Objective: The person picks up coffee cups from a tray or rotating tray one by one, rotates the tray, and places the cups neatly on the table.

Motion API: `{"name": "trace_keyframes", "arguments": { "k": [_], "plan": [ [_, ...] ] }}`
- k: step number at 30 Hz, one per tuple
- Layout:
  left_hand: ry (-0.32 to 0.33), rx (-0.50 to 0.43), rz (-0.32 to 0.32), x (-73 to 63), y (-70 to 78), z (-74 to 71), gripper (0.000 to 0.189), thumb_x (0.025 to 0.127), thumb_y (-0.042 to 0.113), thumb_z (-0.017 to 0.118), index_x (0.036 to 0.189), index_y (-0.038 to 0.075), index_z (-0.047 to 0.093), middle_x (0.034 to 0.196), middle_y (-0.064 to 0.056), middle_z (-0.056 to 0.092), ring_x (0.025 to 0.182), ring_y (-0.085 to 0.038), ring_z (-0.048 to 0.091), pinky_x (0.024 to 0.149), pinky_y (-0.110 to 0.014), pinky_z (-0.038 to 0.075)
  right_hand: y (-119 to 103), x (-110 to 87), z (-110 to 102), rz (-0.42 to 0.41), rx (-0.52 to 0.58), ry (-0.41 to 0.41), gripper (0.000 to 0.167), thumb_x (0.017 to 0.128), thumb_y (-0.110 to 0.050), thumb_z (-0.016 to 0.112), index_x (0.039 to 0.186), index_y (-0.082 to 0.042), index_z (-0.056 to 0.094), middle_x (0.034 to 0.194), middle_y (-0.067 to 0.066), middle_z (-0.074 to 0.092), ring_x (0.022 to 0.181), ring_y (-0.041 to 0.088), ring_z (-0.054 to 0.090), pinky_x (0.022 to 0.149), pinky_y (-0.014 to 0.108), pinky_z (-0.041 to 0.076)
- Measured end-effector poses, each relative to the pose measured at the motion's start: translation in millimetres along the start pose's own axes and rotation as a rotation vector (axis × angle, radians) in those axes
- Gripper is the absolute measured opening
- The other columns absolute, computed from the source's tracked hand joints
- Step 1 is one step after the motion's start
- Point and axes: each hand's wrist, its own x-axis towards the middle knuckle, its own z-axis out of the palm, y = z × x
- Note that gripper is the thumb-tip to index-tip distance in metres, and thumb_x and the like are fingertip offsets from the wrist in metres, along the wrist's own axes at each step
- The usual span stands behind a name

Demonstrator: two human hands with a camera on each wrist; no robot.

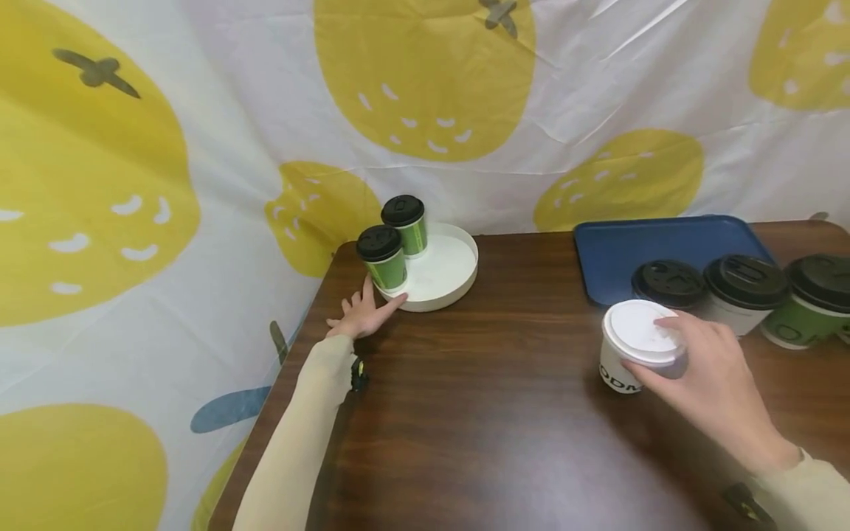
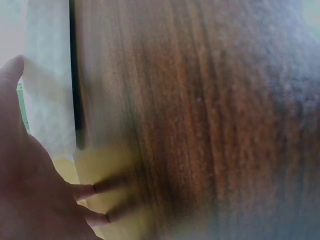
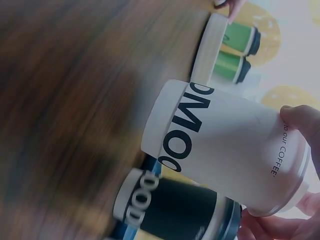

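My right hand (image 1: 720, 383) grips a white paper coffee cup (image 1: 619, 363) around its white lid, thumb on the near side. Black lettering runs round the lower part of the cup, as the right wrist view shows, and its base is close over the wooden table. At the far left, my left hand (image 1: 361, 317) rests with fingers spread at the near rim of a round white tray (image 1: 448, 276). Two green paper cups with black lids, one in front (image 1: 389, 271) and one behind (image 1: 415, 237), stand on that tray's left side.
A blue rectangular tray (image 1: 664, 240) lies at the back right. In front of it stand several black-lidded cups, among them a white one (image 1: 733, 317) and a green one (image 1: 803, 323). A fruit-patterned cloth (image 1: 465, 184) hangs along the table's back and left edges.
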Motion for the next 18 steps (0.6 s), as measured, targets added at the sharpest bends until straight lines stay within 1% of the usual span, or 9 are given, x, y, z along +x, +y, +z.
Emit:
{"name": "trace_keyframes", "arguments": {
  "k": [5, 9, 11, 12, 13, 14, 16, 17, 18],
  "plan": [
    [-0.001, 0.006, 0.009, 1.2, 2.6, 0.8, 0.113, 0.089, 0.086, 0.039, 0.166, 0.025, -0.017, 0.173, -0.028, 0.000, 0.158, -0.057, -0.006, 0.112, -0.089, -0.001, 12, -16.0, -23, 0.049, -0.042, 0.015, 0.060, 0.061, -0.016, 0.090, 0.112, 0.004, 0.066, 0.109, 0.030, 0.069, 0.099, 0.048, 0.053, 0.086, 0.049, 0.033],
    [-0.006, 0.012, 0.010, 1.0, 3.6, 0.3, 0.112, 0.090, 0.085, 0.038, 0.166, 0.024, -0.018, 0.173, -0.029, 0.000, 0.158, -0.058, -0.006, 0.112, -0.089, -0.001, 22, -26.5, -42, 0.111, -0.082, 0.023, 0.058, 0.063, -0.018, 0.089, 0.111, 0.006, 0.065, 0.111, 0.034, 0.067, 0.099, 0.052, 0.050, 0.086, 0.058, 0.032],
    [-0.003, 0.015, 0.007, -0.2, 3.9, -0.5, 0.112, 0.090, 0.085, 0.038, 0.165, 0.024, -0.019, 0.173, -0.029, 0.000, 0.157, -0.058, -0.006, 0.112, -0.089, 0.000, 30, -28.9, -50, 0.163, -0.117, 0.025, 0.059, 0.067, -0.023, 0.088, 0.112, 0.006, 0.064, 0.113, 0.036, 0.065, 0.102, 0.056, 0.049, 0.086, 0.064, 0.030],
    [0.000, 0.013, 0.006, -0.8, 3.9, -0.7, 0.112, 0.090, 0.085, 0.038, 0.165, 0.024, -0.018, 0.172, -0.030, 0.000, 0.157, -0.058, -0.006, 0.112, -0.089, 0.000, 35, -29.5, -54, 0.177, -0.133, 0.034, 0.060, 0.070, -0.029, 0.087, 0.113, 0.006, 0.064, 0.114, 0.038, 0.065, 0.103, 0.057, 0.048, 0.087, 0.065, 0.030],
    [-0.001, 0.012, 0.006, -1.5, 4.0, -0.9, 0.112, 0.090, 0.085, 0.038, 0.165, 0.024, -0.019, 0.172, -0.030, 0.000, 0.157, -0.058, -0.006, 0.112, -0.089, 0.000, 41, -30.0, -56, 0.175, -0.142, 0.060, 0.066, 0.074, -0.041, 0.086, 0.113, 0.008, 0.063, 0.112, 0.039, 0.064, 0.103, 0.058, 0.048, 0.087, 0.065, 0.030],
    [-0.001, 0.010, 0.005, -1.7, 3.9, -0.8, 0.113, 0.089, 0.086, 0.038, 0.165, 0.024, -0.019, 0.173, -0.030, -0.001, 0.158, -0.058, -0.006, 0.112, -0.089, -0.001, 47, -30.3, -58, 0.172, -0.145, 0.085, 0.076, 0.077, -0.055, 0.082, 0.112, 0.009, 0.062, 0.111, 0.040, 0.063, 0.104, 0.059, 0.047, 0.089, 0.064, 0.030],
    [-0.002, 0.005, 0.003, 0.6, 2.5, 0.9, 0.118, 0.086, 0.090, 0.039, 0.165, 0.024, -0.019, 0.172, -0.030, -0.001, 0.157, -0.059, -0.006, 0.110, -0.090, -0.001, 58, -31.1, -61, 0.161, -0.127, 0.141, 0.099, 0.080, -0.080, 0.067, 0.112, 0.014, 0.060, 0.107, 0.044, 0.060, 0.106, 0.061, 0.046, 0.100, 0.051, 0.034],
    [-0.007, 0.002, 0.001, 0.8, 2.2, 1.4, 0.119, 0.085, 0.091, 0.038, 0.165, 0.025, -0.019, 0.173, -0.029, -0.002, 0.157, -0.058, -0.007, 0.111, -0.090, -0.002, 64, -32.2, -62, 0.142, -0.103, 0.178, 0.108, 0.079, -0.088, 0.059, 0.110, 0.016, 0.059, 0.105, 0.046, 0.059, 0.105, 0.062, 0.046, 0.106, 0.041, 0.035],
    [-0.013, -0.006, -0.003, 0.9, 2.2, 2.0, 0.121, 0.083, 0.093, 0.038, 0.165, 0.025, -0.019, 0.173, -0.029, -0.003, 0.157, -0.058, -0.007, 0.111, -0.089, -0.003, 70, -33.6, -63, 0.125, -0.076, 0.209, 0.117, 0.077, -0.094, 0.051, 0.109, 0.019, 0.057, 0.104, 0.047, 0.057, 0.104, 0.062, 0.045, 0.109, 0.030, 0.033]
  ]
}}
